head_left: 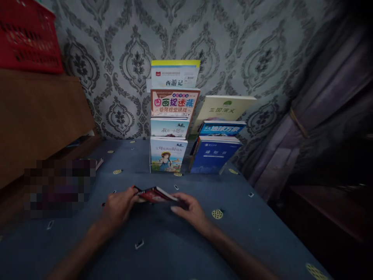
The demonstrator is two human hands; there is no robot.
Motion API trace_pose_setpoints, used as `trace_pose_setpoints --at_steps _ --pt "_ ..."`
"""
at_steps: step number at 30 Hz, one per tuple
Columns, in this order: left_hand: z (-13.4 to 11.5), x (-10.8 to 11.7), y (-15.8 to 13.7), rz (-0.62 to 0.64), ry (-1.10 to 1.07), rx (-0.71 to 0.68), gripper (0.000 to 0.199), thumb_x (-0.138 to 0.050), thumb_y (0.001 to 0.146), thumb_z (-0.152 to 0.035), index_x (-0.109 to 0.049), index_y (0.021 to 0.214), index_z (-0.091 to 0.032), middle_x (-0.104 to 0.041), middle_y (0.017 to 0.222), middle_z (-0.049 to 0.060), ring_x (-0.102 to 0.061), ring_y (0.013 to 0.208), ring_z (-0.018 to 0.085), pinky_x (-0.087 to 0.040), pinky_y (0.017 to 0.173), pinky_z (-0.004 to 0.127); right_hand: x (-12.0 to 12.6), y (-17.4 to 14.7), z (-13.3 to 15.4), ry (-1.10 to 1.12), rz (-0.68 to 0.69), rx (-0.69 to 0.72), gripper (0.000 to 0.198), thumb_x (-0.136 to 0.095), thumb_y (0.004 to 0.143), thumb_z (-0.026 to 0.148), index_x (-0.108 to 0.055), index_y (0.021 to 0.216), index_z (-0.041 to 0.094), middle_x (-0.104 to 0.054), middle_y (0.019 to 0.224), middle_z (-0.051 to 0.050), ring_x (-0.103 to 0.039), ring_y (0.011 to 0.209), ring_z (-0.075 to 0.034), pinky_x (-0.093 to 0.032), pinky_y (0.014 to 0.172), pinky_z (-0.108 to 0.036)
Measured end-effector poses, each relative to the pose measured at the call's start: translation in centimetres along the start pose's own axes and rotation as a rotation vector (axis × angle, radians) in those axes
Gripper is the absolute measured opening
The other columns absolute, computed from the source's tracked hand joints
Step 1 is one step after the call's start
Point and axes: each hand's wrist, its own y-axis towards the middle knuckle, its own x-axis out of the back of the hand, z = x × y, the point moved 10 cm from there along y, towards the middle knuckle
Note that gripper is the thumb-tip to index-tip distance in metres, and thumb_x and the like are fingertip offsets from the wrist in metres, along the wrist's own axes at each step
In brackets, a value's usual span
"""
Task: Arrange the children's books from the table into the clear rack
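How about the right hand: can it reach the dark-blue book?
Probably yes: nothing visible stands between the right hand and the dark-blue book, though that hand is at the edge of the red book.

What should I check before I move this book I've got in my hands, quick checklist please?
1. Left hand gripping the red-and-black book: ok, at its left end.
2. Right hand gripping too: cannot tell; its fingers are at the right end.
3. Held book apart from the standing books: ok.
4. Left row of books standing: ok.
5. Right row of books standing: ok.
6. Held book's title readable: not ok, steeply angled.
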Motion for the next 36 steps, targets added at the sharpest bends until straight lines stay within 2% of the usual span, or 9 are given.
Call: trace_pose_setpoints --at_steps 3,5,9,13,18,21,25,28,36 --pt "1.9 0.8 2.1 -0.039 -0.078 0.179 0.023 -0.037 0.100 -0.027 -0.055 0.086 -0.021 -0.052 0.055 -0.007 -0.049 0.042 0.009 -0.035 0.046 0.020 0.1 1.9 -0.2 0.195 -0.086 0.021 0.045 -0.083 0.067 0.049 -0.074 0.102 0.023 -0.076 0.101 -0.004 -0.069 0.095 -0.023 -0.050 0.095 -0.040" --pt "3.2 1.1 3.1 -0.078 -0.174 0.337 0.026 -0.037 0.099 -0.031 -0.054 0.082 -0.021 -0.048 0.054 -0.007 -0.046 0.044 0.010 -0.034 0.046 0.021 -0.9 2.9 0.4 0.276 -0.068 0.066 0.043 -0.082 0.068 0.048 -0.075 0.103 0.024 -0.076 0.103 -0.004 -0.069 0.100 -0.023 -0.047 0.101 -0.042" --pt "5.6 0.5 4.0 -0.209 -0.393 0.603 0.033 -0.038 0.097 -0.040 -0.046 0.070 -0.022 -0.043 0.057 -0.006 -0.043 0.051 0.012 -0.034 0.048 0.022 -3.0 3.8 1.3 0.215 0.020 0.112 0.039 -0.078 0.072 0.051 -0.077 0.099 0.024 -0.077 0.101 -0.003 -0.070 0.099 -0.024 -0.048 0.100 -0.046" --pt "8.1 -3.0 3.1 -0.305 -0.647 0.751 0.039 -0.044 0.093 -0.052 -0.041 0.068 -0.022 -0.042 0.061 -0.004 -0.041 0.056 0.012 -0.036 0.050 0.022 -2.8 4.0 1.0 0.078 0.022 0.112 0.048 -0.072 0.075 0.057 -0.075 0.106 0.020 -0.077 0.103 -0.005 -0.070 0.098 -0.027 -0.052 0.095 -0.047" --pt "9.8 -8.1 0.0 -0.309 -0.895 0.909 0.039 -0.046 0.092 -0.057 -0.051 0.080 -0.021 -0.057 0.073 -0.001 -0.052 0.068 0.015 -0.045 0.061 0.023 -1.8 3.7 0.6 -0.068 0.002 0.121 0.049 -0.064 0.081 0.059 -0.074 0.106 0.018 -0.076 0.104 -0.006 -0.069 0.099 -0.030 -0.054 0.090 -0.047" --pt "9.4 -8.8 -0.9 -0.235 -0.885 0.912 0.036 -0.048 0.092 -0.055 -0.055 0.086 -0.020 -0.063 0.082 0.000 -0.058 0.077 0.017 -0.048 0.069 0.025 -1.4 3.4 0.6 -0.147 -0.010 0.139 0.051 -0.060 0.084 0.061 -0.073 0.108 0.018 -0.076 0.105 -0.007 -0.068 0.101 -0.031 -0.054 0.091 -0.048" --pt "8.5 -9.0 -0.2 -0.014 -0.928 0.770 0.037 -0.053 0.091 -0.051 -0.058 0.109 -0.019 -0.069 0.104 0.003 -0.063 0.092 0.019 -0.050 0.083 0.028 -0.9 3.3 0.7 -0.145 -0.001 0.144 0.054 -0.057 0.086 0.062 -0.070 0.114 0.018 -0.073 0.111 -0.007 -0.066 0.106 -0.030 -0.050 0.097 -0.047" --pt "8.8 -10.0 0.2 0.124 -1.024 0.730 0.044 -0.058 0.088 -0.053 -0.058 0.114 -0.017 -0.071 0.107 0.007 -0.066 0.092 0.020 -0.051 0.082 0.029 -0.4 3.7 1.1 -0.151 0.005 0.150 0.055 -0.054 0.088 0.063 -0.068 0.116 0.018 -0.072 0.114 -0.009 -0.064 0.109 -0.029 -0.048 0.099 -0.047" --pt "9.2 -11.5 3.5 0.120 -1.141 0.734 0.053 -0.069 0.077 -0.059 -0.061 0.106 -0.015 -0.074 0.096 0.008 -0.070 0.081 0.021 -0.053 0.071 0.029 3.4 5.7 3.1 -0.093 -0.161 0.229 0.059 -0.057 0.085 0.064 -0.061 0.125 0.021 -0.068 0.124 -0.010 -0.060 0.118 -0.028 -0.044 0.104 -0.046"
